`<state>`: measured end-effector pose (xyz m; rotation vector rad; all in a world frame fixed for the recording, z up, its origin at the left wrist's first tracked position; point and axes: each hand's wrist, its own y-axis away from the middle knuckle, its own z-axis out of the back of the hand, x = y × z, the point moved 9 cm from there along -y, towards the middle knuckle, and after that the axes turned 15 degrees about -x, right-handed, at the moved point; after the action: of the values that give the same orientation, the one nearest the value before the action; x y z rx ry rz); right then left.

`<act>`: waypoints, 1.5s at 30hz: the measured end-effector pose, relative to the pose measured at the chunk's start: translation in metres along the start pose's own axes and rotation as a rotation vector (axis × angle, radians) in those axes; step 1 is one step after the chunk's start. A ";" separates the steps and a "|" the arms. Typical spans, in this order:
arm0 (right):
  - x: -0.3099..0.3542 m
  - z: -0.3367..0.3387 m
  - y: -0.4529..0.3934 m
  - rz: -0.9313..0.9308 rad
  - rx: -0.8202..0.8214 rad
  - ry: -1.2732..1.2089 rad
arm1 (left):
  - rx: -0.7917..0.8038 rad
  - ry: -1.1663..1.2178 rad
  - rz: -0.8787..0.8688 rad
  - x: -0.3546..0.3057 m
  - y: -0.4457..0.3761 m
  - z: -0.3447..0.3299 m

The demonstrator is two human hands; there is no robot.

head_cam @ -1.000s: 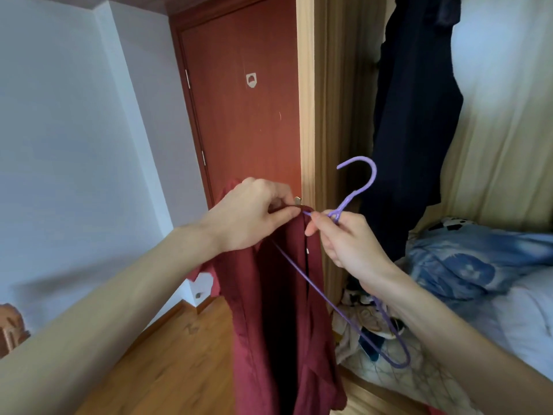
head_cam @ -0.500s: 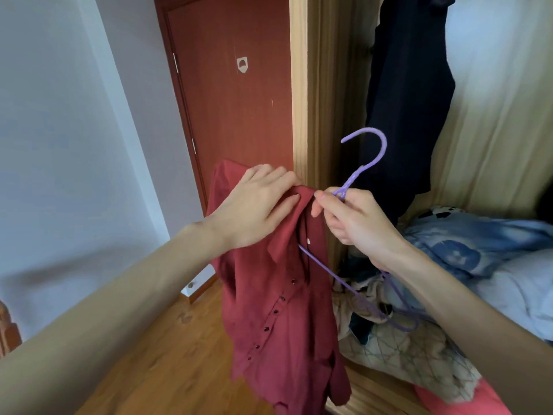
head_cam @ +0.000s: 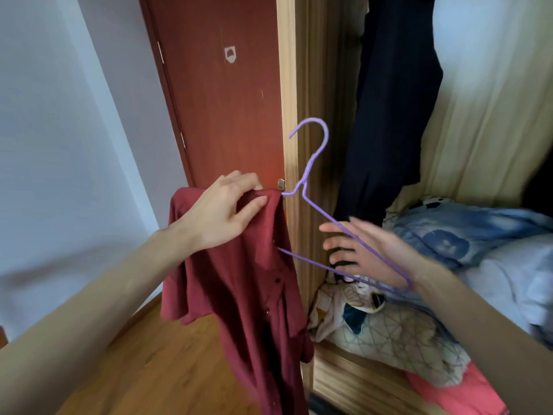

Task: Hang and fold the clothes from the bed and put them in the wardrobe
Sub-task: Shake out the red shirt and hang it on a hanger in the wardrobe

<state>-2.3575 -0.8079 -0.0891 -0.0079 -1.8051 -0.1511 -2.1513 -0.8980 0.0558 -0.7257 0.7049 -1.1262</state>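
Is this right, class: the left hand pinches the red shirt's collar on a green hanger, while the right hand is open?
Not quite: the head view shows the hanger is purple. The left hand does pinch the red shirt at its collar, and the right hand is open.

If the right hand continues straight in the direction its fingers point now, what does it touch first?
Probably the red shirt. The right hand, open and blurred, points left behind the purple hanger wire toward the shirt's front edge. Depth is unclear, so it might pass behind it.
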 end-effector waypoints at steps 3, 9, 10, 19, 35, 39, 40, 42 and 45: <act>-0.020 -0.009 -0.010 0.060 -0.023 0.106 | -0.023 0.092 0.125 0.007 0.004 0.008; -0.019 -0.065 -0.023 0.477 -0.198 0.497 | -0.053 0.211 0.216 -0.006 -0.001 0.021; -0.018 -0.071 -0.024 0.553 -0.219 0.583 | -0.059 0.222 0.219 -0.008 -0.002 0.023; -0.028 -0.016 -0.034 0.732 -0.581 1.188 | -0.102 0.195 0.259 0.015 0.013 0.061; 0.098 0.031 0.010 0.879 -0.694 1.126 | 0.020 -0.023 0.294 0.068 0.067 0.060; 0.134 0.025 0.019 0.949 -0.746 1.309 | 0.044 -0.118 0.200 0.060 0.068 0.057; 0.142 0.024 0.021 0.959 -0.760 1.307 | 0.042 -0.139 0.173 0.057 0.068 0.055; 0.156 0.018 0.027 0.983 -0.770 1.239 | 0.021 -0.171 0.143 0.049 0.067 0.050; 0.171 0.005 0.039 0.986 -0.773 1.051 | -0.047 -0.196 0.144 0.037 0.066 0.040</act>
<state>-2.4000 -0.7813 0.0795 -1.1278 -0.4754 -0.0968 -2.0743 -0.9098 0.0209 -0.8005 0.6089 -0.8959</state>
